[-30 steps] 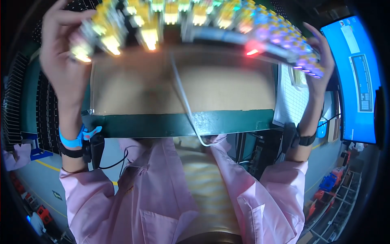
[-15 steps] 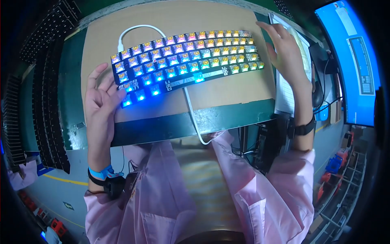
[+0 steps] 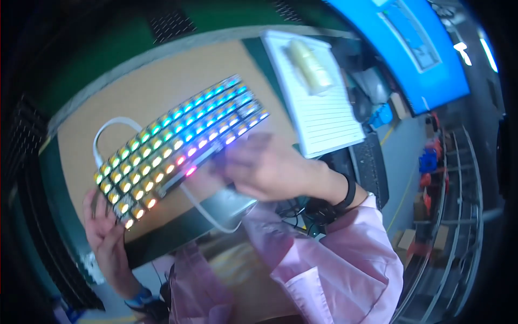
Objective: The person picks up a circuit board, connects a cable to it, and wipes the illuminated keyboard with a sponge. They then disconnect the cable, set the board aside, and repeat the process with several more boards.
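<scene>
A keyboard without keycaps (image 3: 181, 141) is lit in several colours over a tan mat (image 3: 86, 100), slanting up to the right. My left hand (image 3: 106, 232) grips its near left corner, thumb along the near edge and fingers around the left end. My right hand (image 3: 267, 170) is beside the near long edge, by the long bar of the bottom row. Motion smears its fingers, so their grip and any contact are unclear. A white cable (image 3: 116, 121) loops beyond the far left of the keyboard. Another white cable (image 3: 208, 213) runs off the table's near side.
To the right lies a lined paper pad (image 3: 324, 121) with a pale yellowish roll-like object (image 3: 309, 65) on it. A blue-lit monitor (image 3: 399, 48) stands far right. Dark racks (image 3: 59, 227) line the left, and metal shelving (image 3: 458, 216) is at the right.
My right hand has come from beyond the keyboard's right end to its near side. The view has turned right, so the keyboard looks more slanted; its light colours differ. My left hand stays at the left end.
</scene>
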Demonstrator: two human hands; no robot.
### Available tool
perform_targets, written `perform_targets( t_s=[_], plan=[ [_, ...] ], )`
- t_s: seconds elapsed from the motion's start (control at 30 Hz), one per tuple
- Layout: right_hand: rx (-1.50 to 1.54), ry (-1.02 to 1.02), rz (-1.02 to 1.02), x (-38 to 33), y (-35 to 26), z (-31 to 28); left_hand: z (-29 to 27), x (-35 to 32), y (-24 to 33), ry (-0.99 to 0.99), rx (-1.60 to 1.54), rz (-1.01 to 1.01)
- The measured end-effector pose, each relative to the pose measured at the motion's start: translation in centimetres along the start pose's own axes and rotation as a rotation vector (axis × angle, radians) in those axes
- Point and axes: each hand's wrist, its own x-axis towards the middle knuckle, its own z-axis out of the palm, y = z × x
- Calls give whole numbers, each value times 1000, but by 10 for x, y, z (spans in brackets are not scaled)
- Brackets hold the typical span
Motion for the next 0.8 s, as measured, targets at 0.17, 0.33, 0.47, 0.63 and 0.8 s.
perform_targets(
  t_s=[0.17,0.33,0.47,0.63,0.8],
  plan=[
    [-629,495,570,-57,120,-69,17,-7,11,75,-246,-92],
    [-346,270,1112,-101,164,-66,21,-4,8,93,-441,-123],
    [-226,361,1207,-77,148,-51,22,-3,3,108,-343,-104],
    [-346,643,905,-8,96,-48,31,-5,0,132,-98,-65],
    [375,-251,452,92,-69,-2,23,-6,-1,90,-163,-44]
  ],
)
